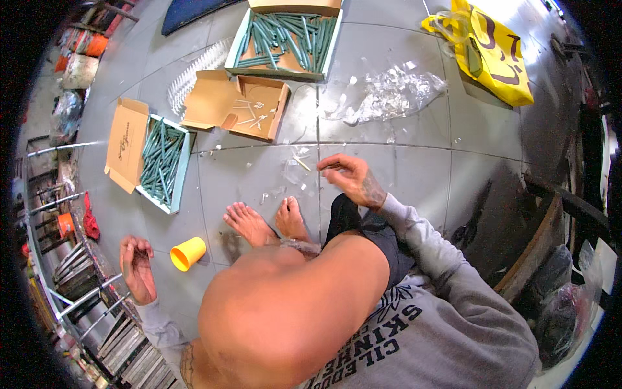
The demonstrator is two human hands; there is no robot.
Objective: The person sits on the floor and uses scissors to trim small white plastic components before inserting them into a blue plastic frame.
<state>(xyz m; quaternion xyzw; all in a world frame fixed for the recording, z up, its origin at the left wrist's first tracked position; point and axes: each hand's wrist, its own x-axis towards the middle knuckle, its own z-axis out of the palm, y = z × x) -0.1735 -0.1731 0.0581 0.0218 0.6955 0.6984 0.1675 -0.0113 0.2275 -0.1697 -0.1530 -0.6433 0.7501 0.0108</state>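
Observation:
My right hand (353, 181) is above the floor in front of my knees, its fingers loosely stretched and nothing visible in them. A short pale stick (301, 162) is just left of its fingertips, apart from them, over a scrap of clear plastic. Palm up and fingers loosely curled, my left hand (137, 269) is at the far left, seemingly with nothing in it. Beside it a yellow plastic cup (188, 253) lies tipped over on the tiles. Past my feet is an open box (184, 170) full of dark green pen-like sticks (162, 159).
Farther off, a larger open box (322, 76) holds more green sticks. A small cardboard box (280, 113) with thin white pieces sits nearer. Around them are a white spiky strip (194, 74), plastic with white scraps (395, 94) and a yellow bag (492, 58). A metal rack (84, 301) stands left.

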